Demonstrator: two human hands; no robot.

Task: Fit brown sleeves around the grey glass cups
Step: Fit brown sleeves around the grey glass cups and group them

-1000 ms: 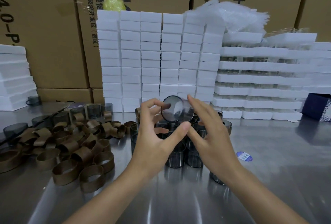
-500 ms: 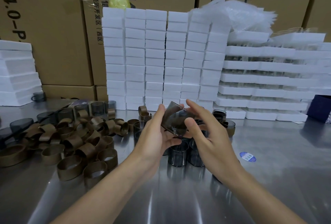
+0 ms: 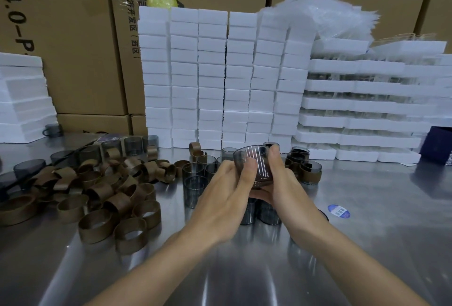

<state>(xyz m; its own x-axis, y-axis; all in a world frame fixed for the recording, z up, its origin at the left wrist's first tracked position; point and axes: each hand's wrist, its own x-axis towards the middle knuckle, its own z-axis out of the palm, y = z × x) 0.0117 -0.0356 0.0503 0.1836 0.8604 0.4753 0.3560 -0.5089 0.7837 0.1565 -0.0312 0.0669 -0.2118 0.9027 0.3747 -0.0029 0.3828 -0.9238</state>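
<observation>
White foam blocks (image 3: 220, 78) are stacked at the back of the steel counter (image 3: 367, 244); cardboard boxes (image 3: 73, 36) stand behind the stack, clear plastic bags (image 3: 330, 16) top its right side, and a blue sticker (image 3: 338, 211) lies before it.

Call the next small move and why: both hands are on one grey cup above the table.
Probably free the left hand to fetch a brown sleeve from the pile at left: the held grey cup looks bare, and the right hand already cradles it.
</observation>
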